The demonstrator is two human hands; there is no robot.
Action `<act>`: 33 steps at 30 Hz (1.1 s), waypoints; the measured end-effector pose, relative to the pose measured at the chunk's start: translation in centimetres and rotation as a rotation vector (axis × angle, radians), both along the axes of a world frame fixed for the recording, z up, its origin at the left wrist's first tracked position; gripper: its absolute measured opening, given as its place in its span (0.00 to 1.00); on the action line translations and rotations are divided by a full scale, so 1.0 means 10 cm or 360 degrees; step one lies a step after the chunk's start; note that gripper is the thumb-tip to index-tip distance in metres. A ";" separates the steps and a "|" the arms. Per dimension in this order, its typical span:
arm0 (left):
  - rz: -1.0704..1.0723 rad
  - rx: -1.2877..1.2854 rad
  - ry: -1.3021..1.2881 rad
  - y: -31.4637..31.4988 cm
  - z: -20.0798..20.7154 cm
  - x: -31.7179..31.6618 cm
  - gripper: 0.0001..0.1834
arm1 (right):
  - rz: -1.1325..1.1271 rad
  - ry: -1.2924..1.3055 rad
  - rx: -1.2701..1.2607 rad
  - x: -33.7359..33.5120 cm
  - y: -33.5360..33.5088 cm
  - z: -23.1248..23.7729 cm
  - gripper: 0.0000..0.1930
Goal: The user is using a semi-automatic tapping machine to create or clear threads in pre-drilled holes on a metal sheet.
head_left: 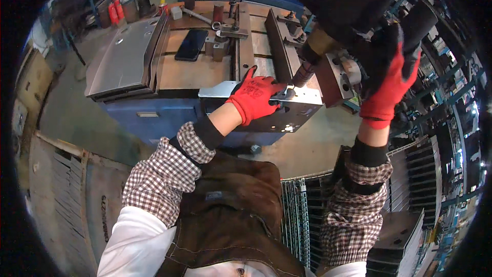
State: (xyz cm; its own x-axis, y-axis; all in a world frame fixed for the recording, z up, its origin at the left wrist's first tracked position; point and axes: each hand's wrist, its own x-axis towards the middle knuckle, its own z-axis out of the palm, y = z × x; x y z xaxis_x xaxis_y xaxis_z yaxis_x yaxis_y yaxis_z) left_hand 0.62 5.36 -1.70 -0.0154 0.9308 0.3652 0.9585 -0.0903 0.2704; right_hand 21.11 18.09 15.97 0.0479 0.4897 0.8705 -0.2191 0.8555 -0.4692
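My left hand (pixel 255 96), in a red glove with dark fingertips, grips a bent sheet-metal part (pixel 307 95) along its upper edge. Its fingertips lie close beside the spindle tool (pixel 303 74), whose tip comes down at the part's bright top face. The part has several holes in its front side. Gloved the same way, my right hand (pixel 388 90) is raised at the right and closes around a black handle (pixel 417 25) on the dark machine head (pixel 353 0). Its fingertips partly blend into the black there.
On the slotted worktable (pixel 187 74) lie a black phone (pixel 191 45), a wrench (pixel 197 16) and clamp blocks (pixel 218 48). A grey sheet-metal piece (pixel 125 54) rests at the left. A steel block (pixel 338 74) stands right of the tool. Red fire extinguishers (pixel 116 11) stand far left; racks line the right.
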 end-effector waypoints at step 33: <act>-0.0013 -0.0125 0.0031 0.00 0.07 0.02 0.34 | 0.0006 -0.0357 0.0484 0.02 -0.10 0.24 0.25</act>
